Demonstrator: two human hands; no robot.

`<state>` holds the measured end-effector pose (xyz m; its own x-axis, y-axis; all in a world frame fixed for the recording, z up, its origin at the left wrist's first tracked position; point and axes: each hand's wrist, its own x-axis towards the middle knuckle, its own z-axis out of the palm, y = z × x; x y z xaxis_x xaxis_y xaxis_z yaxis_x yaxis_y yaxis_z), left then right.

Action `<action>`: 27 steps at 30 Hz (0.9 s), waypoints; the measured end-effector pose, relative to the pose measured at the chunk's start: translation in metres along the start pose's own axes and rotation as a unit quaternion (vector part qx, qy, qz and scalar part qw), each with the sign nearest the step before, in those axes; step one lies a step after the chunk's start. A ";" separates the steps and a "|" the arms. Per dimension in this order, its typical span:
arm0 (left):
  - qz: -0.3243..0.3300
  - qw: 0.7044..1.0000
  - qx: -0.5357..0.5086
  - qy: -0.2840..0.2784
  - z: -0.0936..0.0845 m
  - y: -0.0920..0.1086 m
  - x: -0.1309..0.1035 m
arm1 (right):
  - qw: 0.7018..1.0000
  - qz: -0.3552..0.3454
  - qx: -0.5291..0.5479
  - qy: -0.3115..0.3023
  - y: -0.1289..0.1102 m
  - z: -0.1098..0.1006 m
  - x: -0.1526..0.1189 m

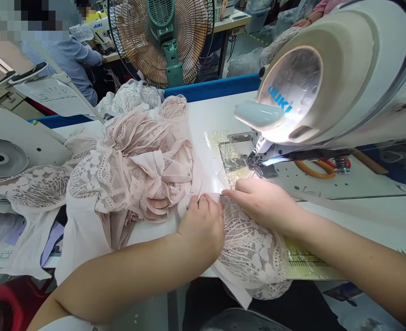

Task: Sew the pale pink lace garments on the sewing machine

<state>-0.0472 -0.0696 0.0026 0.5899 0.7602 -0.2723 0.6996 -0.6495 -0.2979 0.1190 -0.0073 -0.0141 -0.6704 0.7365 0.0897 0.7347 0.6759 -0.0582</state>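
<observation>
A pale pink lace bra [251, 243] lies at the table's front edge, its cup hanging partly over it. My left hand [204, 225] is closed on the bra's upper edge, with fingers curled over the fabric. Beside it, my right hand [265, 202] pinches the same edge between thumb and forefinger, close to the needle area [256, 161] of a JUKI sewing machine [330, 78]. The machine's lamp lights the spot just beyond my fingers. Left of my hands is a heap of similar lace bras [137, 161]. The fabric under my palms is hidden.
Orange-handled scissors [315, 169] lie behind the right forearm. A yellow ruler strip [309, 259] runs along the front edge. Another machine part [9, 142] stands at left. Beyond the table are a large fan [161, 41] and a person in a striped shirt [68, 59].
</observation>
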 end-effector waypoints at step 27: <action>-0.104 0.982 -0.084 0.134 0.012 0.018 0.001 | 0.999 0.000 0.028 -0.030 0.020 -0.010 -0.001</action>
<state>-0.0391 -0.0804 -0.0143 0.4962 0.8675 0.0355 0.8597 -0.4852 -0.1597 0.1355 0.0057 -0.0055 -0.6769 0.7355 0.0297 0.7287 0.6753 -0.1136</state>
